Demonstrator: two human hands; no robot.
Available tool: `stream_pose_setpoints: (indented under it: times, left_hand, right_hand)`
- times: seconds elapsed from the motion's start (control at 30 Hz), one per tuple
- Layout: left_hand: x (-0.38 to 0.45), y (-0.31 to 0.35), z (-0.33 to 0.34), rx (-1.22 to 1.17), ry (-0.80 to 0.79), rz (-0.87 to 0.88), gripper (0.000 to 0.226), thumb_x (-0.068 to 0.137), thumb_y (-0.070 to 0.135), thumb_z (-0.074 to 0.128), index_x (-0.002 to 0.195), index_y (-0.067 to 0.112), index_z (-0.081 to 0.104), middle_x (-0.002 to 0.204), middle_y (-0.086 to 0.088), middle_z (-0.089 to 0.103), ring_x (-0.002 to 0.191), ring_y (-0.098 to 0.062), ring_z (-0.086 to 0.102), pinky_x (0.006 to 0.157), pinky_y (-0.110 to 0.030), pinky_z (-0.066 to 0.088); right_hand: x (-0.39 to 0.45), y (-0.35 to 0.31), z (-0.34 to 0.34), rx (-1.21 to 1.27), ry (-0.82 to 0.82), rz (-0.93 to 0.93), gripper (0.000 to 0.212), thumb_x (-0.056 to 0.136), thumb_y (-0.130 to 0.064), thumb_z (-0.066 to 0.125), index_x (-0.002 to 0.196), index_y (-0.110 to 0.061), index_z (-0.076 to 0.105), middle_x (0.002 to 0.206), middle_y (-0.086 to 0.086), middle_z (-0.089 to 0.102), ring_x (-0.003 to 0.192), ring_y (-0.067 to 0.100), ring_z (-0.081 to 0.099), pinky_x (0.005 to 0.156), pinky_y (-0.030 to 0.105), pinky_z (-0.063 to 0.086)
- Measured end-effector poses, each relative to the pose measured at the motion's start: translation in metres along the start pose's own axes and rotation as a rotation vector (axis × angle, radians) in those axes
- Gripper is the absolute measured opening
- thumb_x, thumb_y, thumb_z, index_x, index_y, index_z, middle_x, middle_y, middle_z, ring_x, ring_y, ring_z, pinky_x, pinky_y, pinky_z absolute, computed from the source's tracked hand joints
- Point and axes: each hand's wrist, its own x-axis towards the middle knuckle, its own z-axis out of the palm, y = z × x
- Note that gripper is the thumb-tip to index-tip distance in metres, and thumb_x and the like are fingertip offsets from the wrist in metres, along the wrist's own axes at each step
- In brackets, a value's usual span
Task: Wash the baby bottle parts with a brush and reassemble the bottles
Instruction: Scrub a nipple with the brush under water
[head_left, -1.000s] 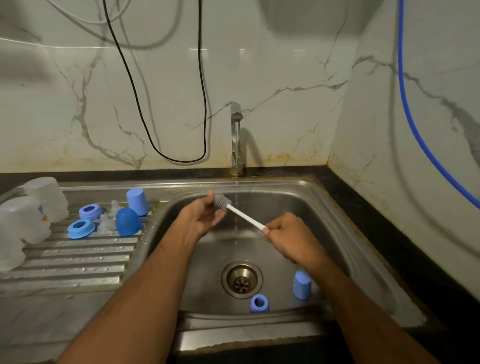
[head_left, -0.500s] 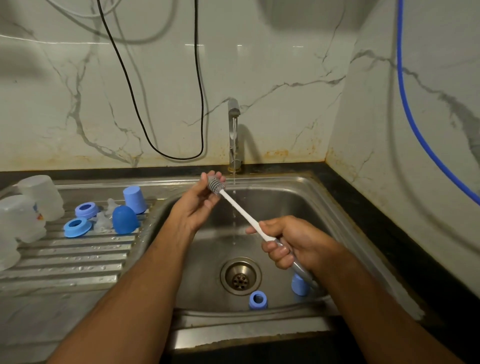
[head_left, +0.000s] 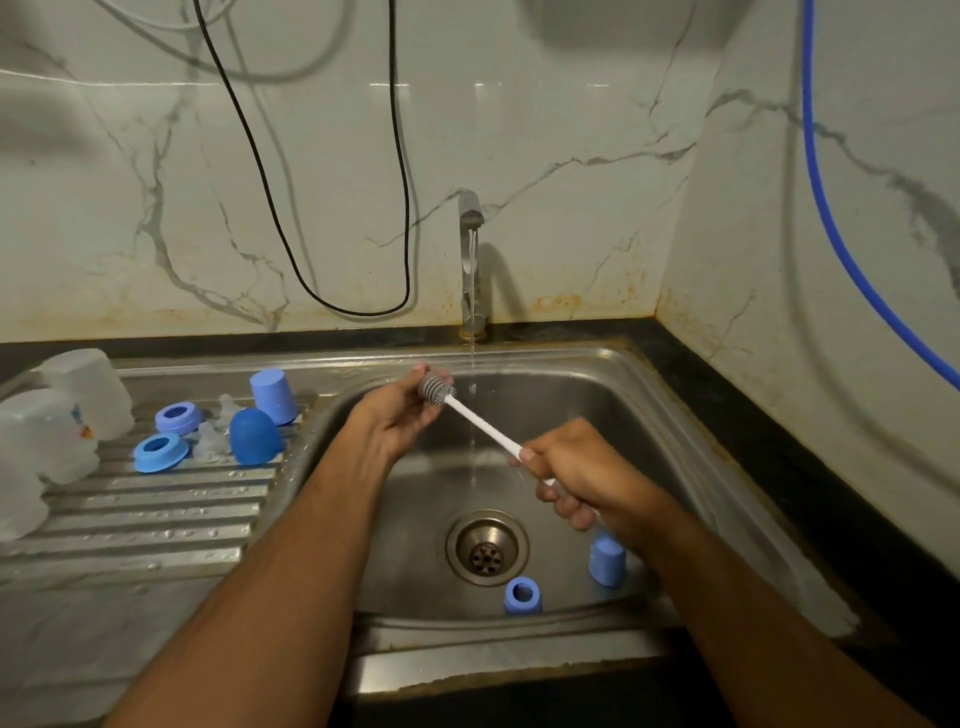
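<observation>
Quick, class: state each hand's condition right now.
Left hand: fingers curled round the brush head.
Right hand: grips the brush's white handle.

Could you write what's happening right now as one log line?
step: rinsing brush | left hand: fingers around bristle head | right hand: grips white handle | tap: running | in sink: two blue parts

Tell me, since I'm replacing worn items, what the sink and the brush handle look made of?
The sink looks like brushed stainless steel: grey metallic sheen with soft reflections. The brush handle, gripped by the right hand, looks like smooth white plastic, though that is only a guess.
</observation>
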Motion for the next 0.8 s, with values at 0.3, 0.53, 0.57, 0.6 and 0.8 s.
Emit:
stream_pose_setpoints:
  times: [0.3,0.53,0.57,0.6,0.8]
  left_hand:
    - [-0.004,-0.001,-0.003,0.142,0.059,-0.083,0.038,0.094,0.029,0.066,0.12,0.001,0.064,0.113,-0.02,0.071,0.101,-0.03,0.071,0.073,-0.038,0.062]
    - [0.003,0.006,0.0,0.053,0.012,-0.022,0.019,0.099,0.02,0.06,0.107,0.005,0.065,0.088,-0.014,0.076,0.075,-0.023,0.076,0.054,-0.033,0.06]
    - [0.003,0.005,0.0,0.05,-0.015,-0.01,0.019,0.098,0.02,0.06,0.109,0.005,0.065,0.092,-0.014,0.076,0.078,-0.023,0.076,0.056,-0.033,0.061]
    - [0.002,0.004,0.001,0.04,-0.051,0.001,0.02,0.098,0.02,0.06,0.11,0.004,0.065,0.095,-0.015,0.076,0.082,-0.023,0.076,0.059,-0.034,0.062]
    - [-0.003,0.006,0.009,-0.134,-0.16,0.059,0.019,0.096,0.017,0.062,0.106,0.001,0.067,0.106,-0.017,0.073,0.097,-0.026,0.074,0.085,-0.04,0.061]
  right_hand:
    - [-0.005,-0.001,-0.004,-0.447,0.167,-0.122,0.027,0.101,-0.03,0.054,0.113,-0.016,0.075,0.067,-0.003,0.061,0.053,0.007,0.05,0.05,0.024,0.039]
    - [0.004,0.002,0.003,-0.315,0.17,-0.218,0.023,0.101,-0.029,0.054,0.105,-0.019,0.075,0.064,-0.004,0.057,0.049,0.01,0.049,0.047,0.027,0.042]
    - [0.002,0.002,0.001,-0.074,0.067,-0.067,0.026,0.103,-0.026,0.051,0.109,-0.016,0.073,0.061,-0.001,0.051,0.044,0.009,0.04,0.041,0.025,0.034]
    - [-0.001,0.0,-0.002,0.116,-0.049,0.047,0.028,0.104,-0.023,0.047,0.114,-0.013,0.071,0.06,0.0,0.046,0.043,0.008,0.034,0.04,0.022,0.027]
    - [-0.011,-0.007,-0.016,0.447,-0.412,0.185,0.037,0.106,-0.02,0.039,0.131,-0.005,0.061,0.06,0.0,0.037,0.041,0.005,0.027,0.036,0.017,0.023]
